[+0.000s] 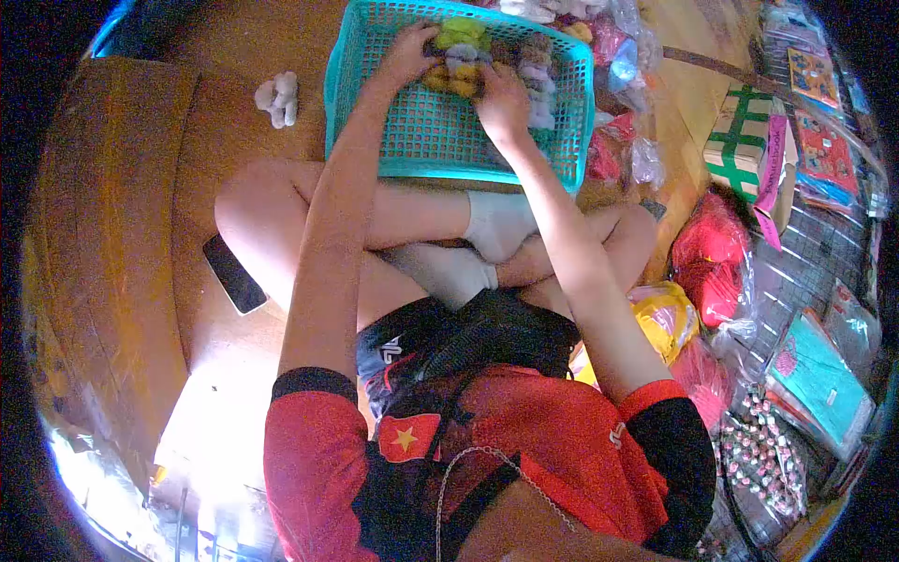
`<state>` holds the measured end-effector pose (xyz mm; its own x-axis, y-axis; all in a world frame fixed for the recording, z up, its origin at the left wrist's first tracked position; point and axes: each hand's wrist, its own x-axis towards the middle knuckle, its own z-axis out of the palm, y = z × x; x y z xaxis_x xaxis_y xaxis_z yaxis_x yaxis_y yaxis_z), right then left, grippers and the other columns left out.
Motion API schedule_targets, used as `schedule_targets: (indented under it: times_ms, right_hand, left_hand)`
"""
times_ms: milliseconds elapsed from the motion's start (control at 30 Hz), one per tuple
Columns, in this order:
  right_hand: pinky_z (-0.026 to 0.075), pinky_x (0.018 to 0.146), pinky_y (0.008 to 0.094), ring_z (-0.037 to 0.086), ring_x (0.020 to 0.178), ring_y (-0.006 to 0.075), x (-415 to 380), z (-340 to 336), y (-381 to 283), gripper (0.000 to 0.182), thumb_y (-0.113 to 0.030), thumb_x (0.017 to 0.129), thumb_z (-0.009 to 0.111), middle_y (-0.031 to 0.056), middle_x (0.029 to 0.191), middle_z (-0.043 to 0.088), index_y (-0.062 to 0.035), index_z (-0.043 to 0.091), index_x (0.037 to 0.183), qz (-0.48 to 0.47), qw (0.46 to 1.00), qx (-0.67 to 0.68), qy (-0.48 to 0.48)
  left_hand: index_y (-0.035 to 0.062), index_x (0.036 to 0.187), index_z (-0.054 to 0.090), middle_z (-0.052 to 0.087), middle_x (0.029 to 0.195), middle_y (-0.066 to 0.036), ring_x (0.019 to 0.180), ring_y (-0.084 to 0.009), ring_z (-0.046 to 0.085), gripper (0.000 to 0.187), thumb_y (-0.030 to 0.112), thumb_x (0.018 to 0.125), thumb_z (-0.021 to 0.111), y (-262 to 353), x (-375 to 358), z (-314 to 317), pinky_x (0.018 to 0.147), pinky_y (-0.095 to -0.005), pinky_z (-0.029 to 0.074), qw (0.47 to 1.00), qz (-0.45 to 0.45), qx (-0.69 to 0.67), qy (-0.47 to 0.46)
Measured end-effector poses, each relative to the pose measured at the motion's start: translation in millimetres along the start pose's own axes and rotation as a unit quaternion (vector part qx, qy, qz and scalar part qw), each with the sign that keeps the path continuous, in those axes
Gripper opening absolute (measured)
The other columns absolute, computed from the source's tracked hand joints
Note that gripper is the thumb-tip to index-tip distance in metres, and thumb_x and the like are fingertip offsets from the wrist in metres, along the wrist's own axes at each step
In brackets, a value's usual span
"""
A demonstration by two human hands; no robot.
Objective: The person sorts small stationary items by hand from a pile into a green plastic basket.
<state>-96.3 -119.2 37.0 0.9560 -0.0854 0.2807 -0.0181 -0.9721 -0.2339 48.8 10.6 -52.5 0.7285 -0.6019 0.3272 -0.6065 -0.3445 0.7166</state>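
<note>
A teal plastic basket (412, 167) lies in front of my crossed legs. Inside it, near the far side, is a row of small plush toys: a lime-green one (462, 36), a grey one (464, 62) and a mustard-yellow one (451, 81). My left hand (409, 56) is closed with curled fingers against the row's left side. Against its right side my right hand (503, 101) presses with bent fingers, its fingertips partly hidden. A second row of brown and grey plush toys (537, 84) sits to the right of my right hand.
A pale plush toy (278, 99) lies on the floor left of the basket. A phone (234, 274) rests beside my left knee. On the right are a box with green tape (738, 140), red items in clear bags (712, 253), a yellow bag (667, 320) and flat packets (819, 375).
</note>
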Motion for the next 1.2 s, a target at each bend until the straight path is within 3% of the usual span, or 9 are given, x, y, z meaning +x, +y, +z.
schedule_targets:
  times_ms: [167,367,500,600,933,1067,1100,1133,1200]
  right_hand:
    - [0.043,0.069,0.0422,0.053,0.080,0.0336,-2.9,31.6,17.9,0.031,-0.003,0.066,0.057,0.0143,0.089,0.054,-0.0029,0.052,0.096,0.040,0.998,0.042,0.035]
    - [0.041,0.077,0.0401,0.050,0.090,0.0336,-6.5,31.2,16.9,0.034,-0.002,0.063,0.062,0.0161,0.093,0.054,-0.0010,0.053,0.096,0.077,0.995,0.063,0.021]
    - [0.041,0.080,0.0378,0.048,0.094,0.0336,-1.5,19.7,18.6,0.035,-0.005,0.063,0.064,0.0181,0.097,0.053,-0.0006,0.055,0.096,0.104,0.985,0.111,-0.085]
    - [0.042,0.079,0.0372,0.049,0.091,0.0334,-12.7,37.3,28.0,0.034,-0.006,0.063,0.065,0.0176,0.096,0.054,-0.0006,0.056,0.095,0.049,0.996,0.080,0.002]
    - [0.044,0.076,0.0395,0.053,0.089,0.0343,-7.9,-1.9,18.2,0.033,-0.008,0.071,0.057,0.0201,0.099,0.054,-0.0016,0.051,0.103,0.004,0.985,0.165,-0.045]
    - [0.046,0.070,0.0344,0.059,0.076,0.0272,3.7,-30.5,39.7,0.031,-0.010,0.074,0.059,0.0123,0.090,0.060,-0.0055,0.052,0.103,0.077,0.958,0.267,-0.067]
    - [0.046,0.067,0.0324,0.059,0.072,0.0238,9.7,-32.7,51.7,0.028,-0.010,0.074,0.060,0.0096,0.085,0.061,-0.0054,0.053,0.101,0.159,0.928,0.326,-0.080]
    - [0.046,0.065,0.0306,0.058,0.070,0.0215,22.1,-59.0,45.1,0.023,-0.011,0.075,0.059,0.0112,0.083,0.061,-0.0055,0.056,0.097,0.170,0.937,0.299,-0.063]
    - [0.046,0.064,0.0312,0.058,0.071,0.0220,45.1,-70.5,77.8,0.020,-0.012,0.075,0.059,0.0134,0.082,0.061,-0.0050,0.057,0.094,0.046,0.983,0.163,0.070]
  left_hand:
    - [0.0031,0.111,0.050,0.040,0.121,-0.020,0.112,-0.0377,0.036,0.058,0.021,0.060,0.069,10.2,-0.1,-15.9,0.095,-0.0418,0.032,0.996,-0.010,0.013,-0.087]
    - [0.0035,0.123,0.034,0.024,0.129,-0.022,0.118,-0.0420,0.022,0.085,0.038,0.055,0.072,44.0,-5.3,-15.8,0.097,-0.0451,0.028,0.968,-0.065,0.168,-0.175]
    - [-0.0012,0.123,0.032,0.025,0.128,-0.021,0.117,-0.0408,0.025,0.090,0.045,0.055,0.070,44.6,-7.6,-16.2,0.097,-0.0448,0.029,0.964,-0.038,0.203,-0.166]
    - [-0.0013,0.122,0.033,0.026,0.128,-0.021,0.116,-0.0406,0.027,0.088,0.043,0.056,0.070,52.4,-11.2,-18.8,0.097,-0.0443,0.030,0.962,-0.054,0.211,-0.164]
    - [-0.0012,0.121,0.035,0.028,0.129,-0.018,0.119,-0.0345,0.028,0.083,0.033,0.053,0.069,66.6,-10.3,-27.0,0.096,-0.0427,0.031,0.969,-0.086,0.186,-0.136]
    - [-0.0007,0.123,0.032,0.028,0.129,-0.017,0.119,-0.0348,0.028,0.087,0.035,0.052,0.070,56.9,-11.2,-20.3,0.097,-0.0426,0.030,0.976,-0.075,0.170,-0.110]
    - [-0.0005,0.123,0.032,0.028,0.129,-0.017,0.118,-0.0348,0.029,0.088,0.035,0.052,0.070,57.5,-12.0,-19.8,0.097,-0.0424,0.030,0.977,-0.079,0.165,-0.106]
    - [-0.0003,0.123,0.031,0.028,0.129,-0.016,0.118,-0.0348,0.029,0.089,0.036,0.051,0.070,58.5,-12.3,-18.9,0.097,-0.0423,0.030,0.978,-0.082,0.160,-0.102]
    - [0.0002,0.124,0.030,0.029,0.129,-0.016,0.118,-0.0350,0.029,0.091,0.037,0.051,0.070,63.6,-11.8,-23.0,0.097,-0.0426,0.029,0.979,-0.096,0.146,-0.106]
